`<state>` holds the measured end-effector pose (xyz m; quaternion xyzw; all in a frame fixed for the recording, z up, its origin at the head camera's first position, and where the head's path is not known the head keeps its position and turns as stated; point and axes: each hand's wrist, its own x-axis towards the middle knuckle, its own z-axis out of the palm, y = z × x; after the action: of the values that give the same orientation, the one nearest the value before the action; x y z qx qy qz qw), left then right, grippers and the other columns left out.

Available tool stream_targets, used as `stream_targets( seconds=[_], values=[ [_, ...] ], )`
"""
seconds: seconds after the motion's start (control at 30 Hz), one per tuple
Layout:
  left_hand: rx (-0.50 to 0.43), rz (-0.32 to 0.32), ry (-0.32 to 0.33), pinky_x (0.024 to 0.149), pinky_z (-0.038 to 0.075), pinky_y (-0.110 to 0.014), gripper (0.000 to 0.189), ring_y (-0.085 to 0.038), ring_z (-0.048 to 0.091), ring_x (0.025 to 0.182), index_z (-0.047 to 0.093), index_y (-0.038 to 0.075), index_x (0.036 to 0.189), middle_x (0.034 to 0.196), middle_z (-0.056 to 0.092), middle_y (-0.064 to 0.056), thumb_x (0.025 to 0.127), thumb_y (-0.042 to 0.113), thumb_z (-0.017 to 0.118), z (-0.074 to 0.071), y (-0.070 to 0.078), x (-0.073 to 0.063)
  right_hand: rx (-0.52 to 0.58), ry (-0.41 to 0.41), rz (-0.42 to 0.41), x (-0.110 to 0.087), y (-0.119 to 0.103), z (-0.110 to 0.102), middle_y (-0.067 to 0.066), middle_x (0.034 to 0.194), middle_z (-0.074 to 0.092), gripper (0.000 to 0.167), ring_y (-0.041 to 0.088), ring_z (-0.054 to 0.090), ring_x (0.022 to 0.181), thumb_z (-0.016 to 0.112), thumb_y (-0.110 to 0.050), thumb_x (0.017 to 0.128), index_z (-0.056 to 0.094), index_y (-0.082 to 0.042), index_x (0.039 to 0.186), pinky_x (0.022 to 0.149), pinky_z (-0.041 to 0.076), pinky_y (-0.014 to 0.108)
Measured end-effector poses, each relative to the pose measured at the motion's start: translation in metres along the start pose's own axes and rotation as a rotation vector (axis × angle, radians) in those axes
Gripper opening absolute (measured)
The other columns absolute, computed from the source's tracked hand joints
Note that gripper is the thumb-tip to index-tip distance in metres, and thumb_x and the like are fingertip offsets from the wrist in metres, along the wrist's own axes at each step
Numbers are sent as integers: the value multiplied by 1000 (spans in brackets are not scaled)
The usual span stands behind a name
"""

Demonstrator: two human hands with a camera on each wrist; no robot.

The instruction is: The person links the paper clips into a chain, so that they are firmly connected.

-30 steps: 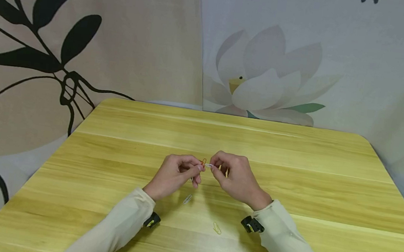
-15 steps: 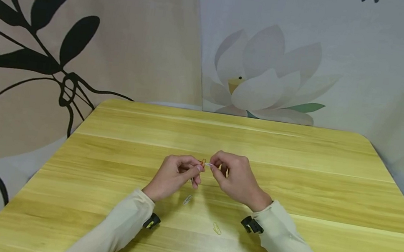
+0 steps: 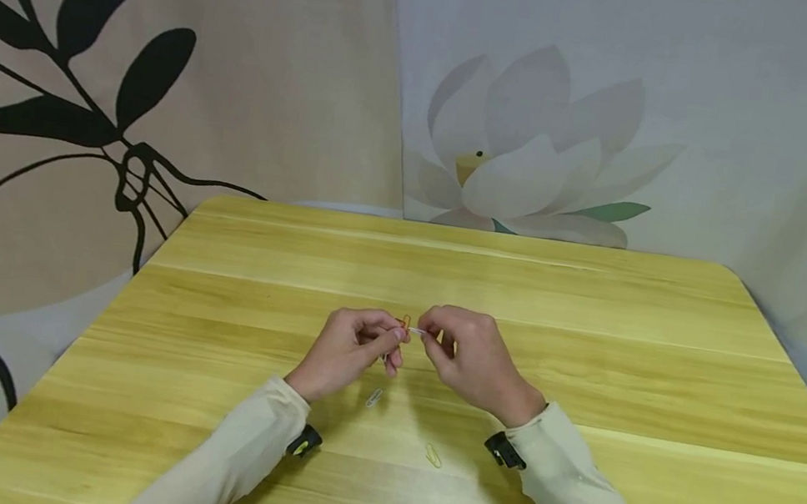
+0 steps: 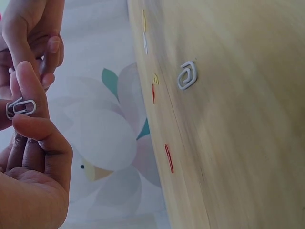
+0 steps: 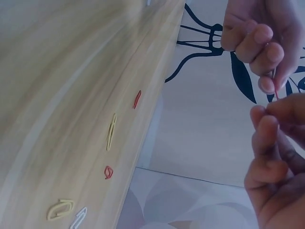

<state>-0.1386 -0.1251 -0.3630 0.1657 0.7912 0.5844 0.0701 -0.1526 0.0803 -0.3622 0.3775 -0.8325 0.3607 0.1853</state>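
Just above the wooden table, both hands meet fingertip to fingertip. Between thumb and fingers the left hand pinches an orange-red paper clip, whose loop sticks up. A white paper clip runs from it to the right hand, which pinches its other end. In the left wrist view, a grey-white paper clip shows at the left thumb and fingertips. Below the hands, another white paper clip and a yellow paper clip lie on the tabletop.
Further loose clips show on the table in the wrist views, among them a red clip and a yellow clip. Behind the far edge hangs a cloth backdrop printed with leaves and a lotus. Each wrist carries a small black device.
The head view shifts very slightly. Both hands stay almost in place with the same clips pinched between them.
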Motion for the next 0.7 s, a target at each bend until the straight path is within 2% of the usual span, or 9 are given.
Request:
stream_targets(
  seconds=[0.27, 0.43, 0.57, 0.7],
  values=[
    [-9, -4, -2, 72, 61, -48, 18, -15, 70, 64, 70, -5, 104, 80, 73, -17, 101, 8, 58, -1, 0, 0, -66, -4, -50, -1, -5, -2, 1, 78, 69, 12, 2, 49, 58, 67, 2, 89, 73, -7, 90, 52, 43, 13],
    [-17, 3, -14, 72, 61, -44, 22, -15, 70, 64, 70, -5, 107, 81, 73, -17, 102, 12, 57, -2, -1, 0, -24, -3, -48, -1, -5, -3, 1, 76, 68, 13, 3, 51, 60, 66, 3, 88, 75, -7, 88, 53, 48, 18],
    [7, 9, -22, 65, 59, -36, 23, -17, 69, 64, 71, -3, 108, 80, 72, -15, 103, 14, 57, -3, 0, 1, 23, -8, -29, -1, -3, -4, 1, 76, 68, 13, 2, 52, 61, 65, 3, 89, 74, -6, 88, 53, 50, 21],
    [18, -4, -31, 54, 51, -29, 21, -20, 67, 63, 71, 1, 108, 78, 70, -13, 103, 14, 56, -4, 2, 0, 47, -11, -15, -2, -2, -6, 0, 74, 66, 12, 1, 50, 60, 65, 2, 90, 74, -6, 88, 53, 50, 23]
  ],
)
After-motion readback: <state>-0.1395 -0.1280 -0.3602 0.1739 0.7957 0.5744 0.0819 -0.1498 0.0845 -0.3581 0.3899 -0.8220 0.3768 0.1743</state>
